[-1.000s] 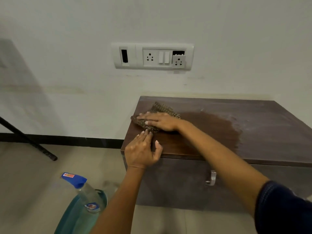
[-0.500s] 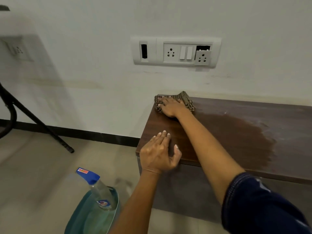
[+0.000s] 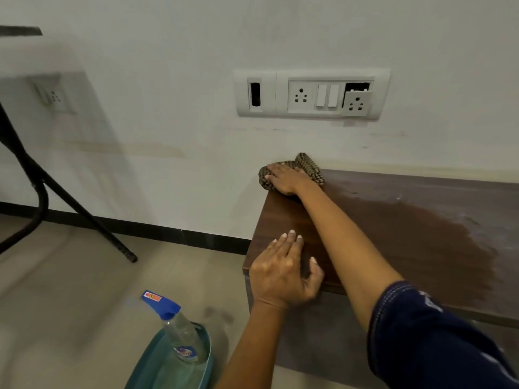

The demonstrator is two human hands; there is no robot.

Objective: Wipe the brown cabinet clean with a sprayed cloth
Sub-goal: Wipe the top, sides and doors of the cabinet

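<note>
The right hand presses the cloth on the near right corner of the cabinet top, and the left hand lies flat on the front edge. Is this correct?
Not quite. In the head view the right hand presses the cloth on the far left corner of the cabinet top, by the wall. The left hand does lie flat on the front edge.

Just one camera here, strapped to the person's head, so it's looking forward and down over both outstretched arms. It faces the white wall (image 3: 168,80) pretty much straight on, switch panel (image 3: 311,94) near the middle, and sits close above the cabinet's (image 3: 421,234) left end. Wide lens, so the floor (image 3: 70,304) and a spray bottle (image 3: 179,329) sneak into the bottom left. No second view overlaps with it.
</note>
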